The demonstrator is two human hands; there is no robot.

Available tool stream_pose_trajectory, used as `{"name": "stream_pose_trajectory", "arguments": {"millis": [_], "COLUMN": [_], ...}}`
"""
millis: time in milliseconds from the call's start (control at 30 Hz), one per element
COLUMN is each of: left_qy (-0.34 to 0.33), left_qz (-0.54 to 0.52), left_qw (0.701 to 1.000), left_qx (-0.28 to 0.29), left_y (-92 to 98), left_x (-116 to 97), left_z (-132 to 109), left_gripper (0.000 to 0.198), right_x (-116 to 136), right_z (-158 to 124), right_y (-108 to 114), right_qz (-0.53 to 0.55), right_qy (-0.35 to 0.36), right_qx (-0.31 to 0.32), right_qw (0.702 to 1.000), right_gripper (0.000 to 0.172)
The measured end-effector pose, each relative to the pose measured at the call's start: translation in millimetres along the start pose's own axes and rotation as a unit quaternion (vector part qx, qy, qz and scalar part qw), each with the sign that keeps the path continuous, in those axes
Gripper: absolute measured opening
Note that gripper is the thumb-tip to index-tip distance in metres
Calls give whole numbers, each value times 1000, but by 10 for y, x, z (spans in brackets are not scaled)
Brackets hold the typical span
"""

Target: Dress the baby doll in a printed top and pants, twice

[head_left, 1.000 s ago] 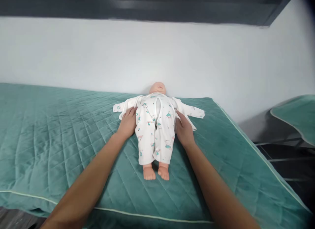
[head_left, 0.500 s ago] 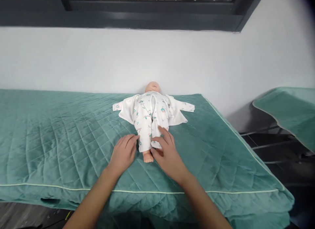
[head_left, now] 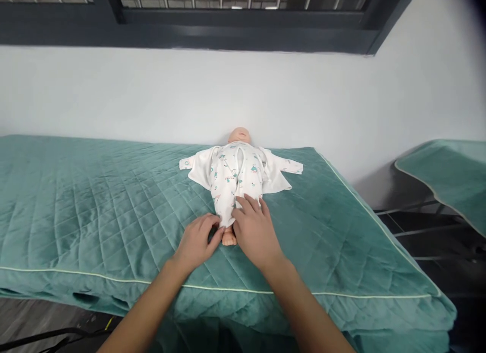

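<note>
A baby doll (head_left: 239, 135) lies on its back, its head toward the wall. It has on white printed trousers (head_left: 227, 183) with a slit at the crotch, and a white printed shirt (head_left: 201, 168) spread open to both sides. My left hand (head_left: 196, 241) pinches the cuff of the left-hand trouser leg between thumb and fingers. My right hand (head_left: 257, 231) lies over the other trouser leg, fingers somewhat apart, hiding its lower end and the foot there. One bare foot (head_left: 229, 237) shows between my hands.
A green quilted cover (head_left: 114, 206) with pale piping spreads over the bed under the doll. Behind it rise a white wall (head_left: 159, 95) and a dark window frame (head_left: 243, 34). Another green-covered surface (head_left: 448, 176) stands at the right, past a gap with metal bars.
My left hand has closed on the trouser cuff, which is drawn in at its end. My right hand has settled lower over the other leg. The view has shifted slightly.
</note>
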State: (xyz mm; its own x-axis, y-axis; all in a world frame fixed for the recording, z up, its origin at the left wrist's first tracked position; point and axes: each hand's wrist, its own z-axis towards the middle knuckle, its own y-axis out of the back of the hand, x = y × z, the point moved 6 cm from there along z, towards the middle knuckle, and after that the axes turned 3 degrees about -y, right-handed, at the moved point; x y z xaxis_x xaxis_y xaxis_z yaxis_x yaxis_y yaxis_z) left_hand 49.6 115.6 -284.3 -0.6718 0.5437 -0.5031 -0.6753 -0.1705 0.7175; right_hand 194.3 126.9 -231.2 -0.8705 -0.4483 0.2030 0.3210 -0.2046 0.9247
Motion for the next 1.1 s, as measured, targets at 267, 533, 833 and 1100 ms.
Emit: {"name": "stream_pose_trajectory", "arguments": {"millis": [267,533,833,1100], "left_qy": [84,62,59,107], "left_qz": [-19,85,32,36], "left_qw": [996,994,998,994], "left_qx": [4,25,6,2], "left_y": [-8,41,94,21], "left_x": [-120,-301,-311,-127], "left_z": [72,202,111,-100], "left_gripper": [4,15,16,8], "right_x": [152,27,-89,-29], "right_z": [-121,-99,-69,-198], "right_y": [264,116,-53,99], "right_qz": [98,147,28,40], "right_qy": [88,24,-58,2], "right_qx": [-28,-43,-13,1], "right_qw": [991,988,998,999], "right_gripper": [22,18,12,21]}}
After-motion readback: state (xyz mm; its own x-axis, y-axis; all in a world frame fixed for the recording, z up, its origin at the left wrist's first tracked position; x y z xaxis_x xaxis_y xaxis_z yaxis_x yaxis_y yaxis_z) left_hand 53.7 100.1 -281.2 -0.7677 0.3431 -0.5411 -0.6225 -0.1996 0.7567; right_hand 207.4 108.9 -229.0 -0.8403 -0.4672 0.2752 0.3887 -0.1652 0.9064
